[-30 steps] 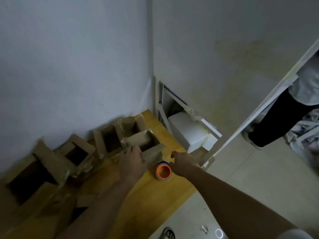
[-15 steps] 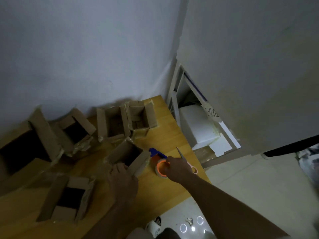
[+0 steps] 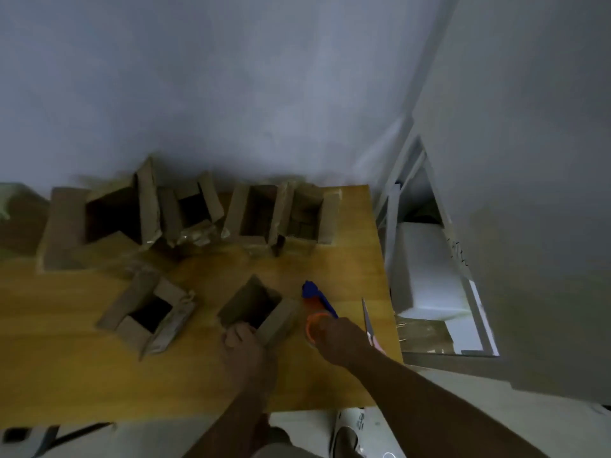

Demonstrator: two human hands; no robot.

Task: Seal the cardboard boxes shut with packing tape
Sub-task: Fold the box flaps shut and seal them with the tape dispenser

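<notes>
Tabletop (image 3: pixel 82 375) of yellow wood now fills the view, with four open cardboard boxes (image 3: pixel 258 216) ranged along the wall and another open box (image 3: pixel 148 312) nearer. The small box (image 3: pixel 254 305), a second ago up among the back row, now sits at the near edge, flaps still open; the left hand (image 3: pixel 244 345) grips its near wall. The right hand (image 3: pixel 337 335) closes around the orange tape roll (image 3: pixel 312 320) beside it. Taping looks ready to begin.
</notes>
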